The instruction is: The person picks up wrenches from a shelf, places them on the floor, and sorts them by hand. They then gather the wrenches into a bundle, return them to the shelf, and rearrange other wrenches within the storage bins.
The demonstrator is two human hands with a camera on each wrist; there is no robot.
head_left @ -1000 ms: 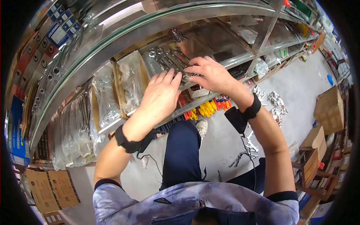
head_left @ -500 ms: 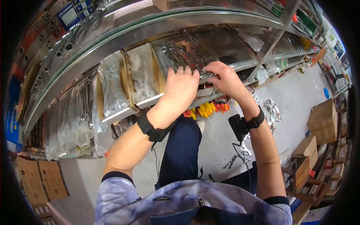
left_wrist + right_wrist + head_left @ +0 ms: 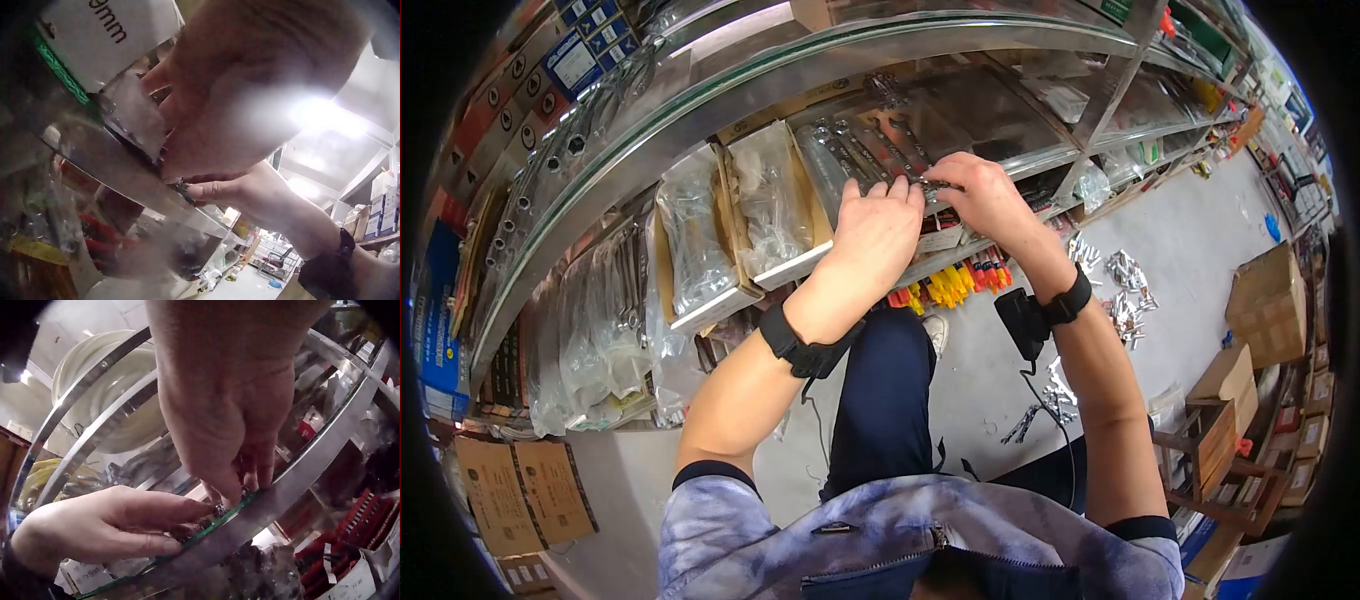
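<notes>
Several chrome combination wrenches (image 3: 852, 150) lie side by side on the glass shelf, their far ends pointing into the shelf. My left hand (image 3: 872, 232) rests with straight fingers over their near ends, palm down at the front edge. Close to its right, my right hand (image 3: 985, 200) pinches the near end of a wrench (image 3: 932, 186) between thumb and fingers. From the right wrist view, the fingertips (image 3: 230, 495) reach down onto shiny metal at the green glass edge. The left hand's fingers partly cover the wrenches' near ends.
Two open cartons (image 3: 778, 200) of plastic-bagged tools stand left of the wrenches. A metal-edged upper shelf (image 3: 800, 68) arches above the hands. Yellow and red handles (image 3: 948, 288) hang below. Loose metal pieces (image 3: 1128, 290) lie on the floor, with a cardboard box (image 3: 1268, 300) farther right.
The left hand has shifted right along the shelf edge, toward the right hand. The right hand's spread fingers have closed in on a wrench end. The head view has also shifted slightly.
</notes>
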